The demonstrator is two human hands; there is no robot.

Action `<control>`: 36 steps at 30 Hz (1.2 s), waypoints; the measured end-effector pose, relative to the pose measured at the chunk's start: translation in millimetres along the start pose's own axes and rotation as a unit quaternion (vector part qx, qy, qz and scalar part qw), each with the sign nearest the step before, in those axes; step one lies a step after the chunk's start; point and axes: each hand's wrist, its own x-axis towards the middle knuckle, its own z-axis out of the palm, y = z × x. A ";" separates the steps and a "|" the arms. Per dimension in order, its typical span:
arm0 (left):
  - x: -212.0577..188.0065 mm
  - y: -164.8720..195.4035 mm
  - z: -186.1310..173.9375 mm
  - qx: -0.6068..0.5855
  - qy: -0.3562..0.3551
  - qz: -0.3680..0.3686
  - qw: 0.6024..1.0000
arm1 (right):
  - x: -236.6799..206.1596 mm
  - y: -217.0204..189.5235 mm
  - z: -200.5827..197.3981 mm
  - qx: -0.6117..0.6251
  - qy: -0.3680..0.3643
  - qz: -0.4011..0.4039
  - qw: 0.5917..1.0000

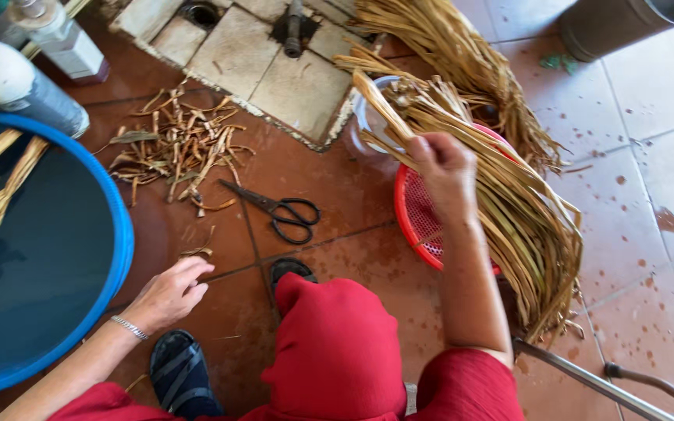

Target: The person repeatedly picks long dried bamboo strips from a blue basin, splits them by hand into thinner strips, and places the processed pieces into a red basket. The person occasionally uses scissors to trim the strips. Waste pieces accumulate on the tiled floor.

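A blue tub (122, 234), red mesh basket (415, 222), black scissors (278, 209), tan dried leaves (509, 195), red clothing (337, 351).

The person wears red clothes (337, 351) covering the knees, with bare forearms. A thin silver bracelet (129, 327) circles the left wrist. A dark strapped sandal (181, 374) covers one foot.

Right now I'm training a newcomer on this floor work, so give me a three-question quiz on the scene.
1. True or false: the right hand holds a dry leaf strip.
2. What lies nearest the left hand: A scissors, B a small scrap, C a bottle?
3. What colour is the basket under the leaf bundle?

Key: 1 true. 2 B, the small scrap. 3 red.
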 end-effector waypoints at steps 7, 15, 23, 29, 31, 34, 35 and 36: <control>-7.8 4.7 7.4 -0.002 -0.050 -0.060 0.997 | 23.7 28.0 -122.8 -0.434 0.099 -0.174 0.878; -18.1 -0.8 -4.3 0.001 -0.016 -0.073 0.997 | 55.1 142.3 -95.9 -0.446 0.181 -0.120 0.869; -22.4 -21.8 -33.9 -0.012 0.119 0.022 0.993 | 60.7 167.4 -87.4 -0.463 0.147 -0.190 0.853; -33.0 -68.4 -88.2 -0.001 0.297 0.014 0.955 | 57.2 140.7 -49.8 -0.515 0.185 -0.264 0.794; -42.6 -93.8 -113.9 0.028 0.383 -0.027 0.923 | 63.3 125.4 -30.6 -0.450 0.174 -0.243 0.842; -64.9 -134.1 -147.4 0.067 0.442 -0.144 0.883 | 66.2 91.6 -9.3 -0.313 0.078 -0.203 0.924; -70.8 -145.7 -154.8 0.106 0.433 -0.180 0.877 | 71.8 75.1 0.2 -0.389 0.069 -0.285 0.873; -75.0 -156.4 -161.8 0.145 0.422 -0.213 0.869 | 78.7 57.0 16.7 -0.408 0.044 -0.331 0.850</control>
